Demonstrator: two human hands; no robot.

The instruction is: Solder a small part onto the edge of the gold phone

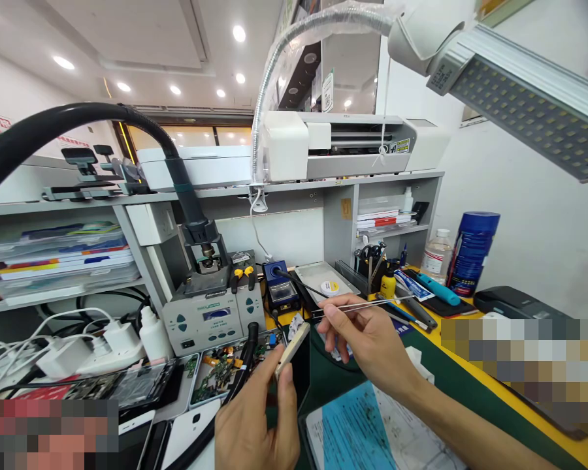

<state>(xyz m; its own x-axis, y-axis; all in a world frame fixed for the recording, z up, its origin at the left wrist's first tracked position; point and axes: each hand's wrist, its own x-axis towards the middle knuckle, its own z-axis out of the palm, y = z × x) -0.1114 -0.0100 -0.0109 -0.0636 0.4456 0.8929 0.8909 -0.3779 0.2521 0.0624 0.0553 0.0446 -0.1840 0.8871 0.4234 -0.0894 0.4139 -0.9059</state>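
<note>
My left hand [259, 418], at the lower middle, pinches a thin pale slab [293, 347] between thumb and fingers. The slab is tilted and seen nearly edge-on; it looks like a phone part, but its face is hidden from me. Just right of it a dark flat panel [302, 375] stands upright; whether the two are joined I cannot tell. In my right hand [365, 336] is a pair of long metal tweezers [345, 308], held almost level between thumb and fingers. Their tips point left, above and right of the slab, apparently apart from it.
A soldering station [213, 320] and a tray of circuit boards [215, 375] stand left, crossed by a black hose [247, 359]. A blue-and-white sheet [357, 424] lies on the green mat [475, 398]. Bottles and tools line the right back. A lamp [529, 98] hangs overhead.
</note>
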